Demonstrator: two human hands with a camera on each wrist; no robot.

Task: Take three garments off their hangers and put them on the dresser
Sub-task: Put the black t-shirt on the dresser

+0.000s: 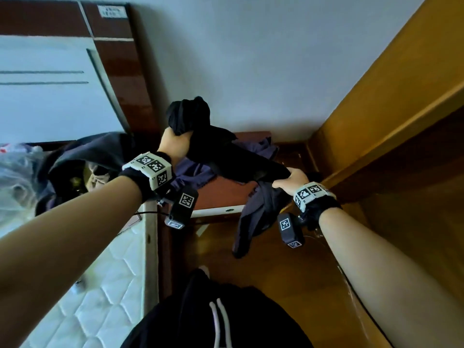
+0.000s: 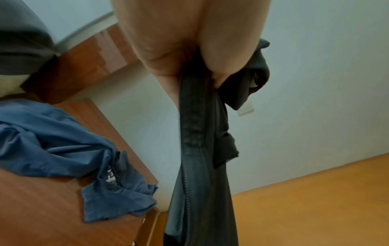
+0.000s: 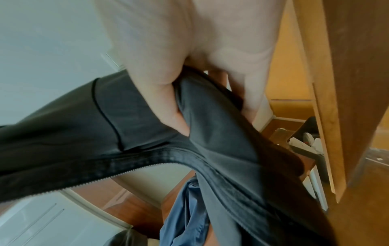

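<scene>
Left hand (image 1: 173,144) fisted round a bunched end of the black jacket (image 1: 236,159); grip closed on cloth, raised above the dresser. Right hand (image 1: 292,180) grips the jacket's other end, lower and to the right. We see the jacket stretched between the two grips, zipper edge showing, part of it hanging below the right hand. Directly under it lies one blue garment (image 2: 52,143), crumpled on the dresser (image 1: 221,194) surface, one corner drooping over the front edge. We count two garments there: one held, one lying. Bed (image 1: 95,297) to the left, one dark garment (image 1: 85,156) heaped on it.
</scene>
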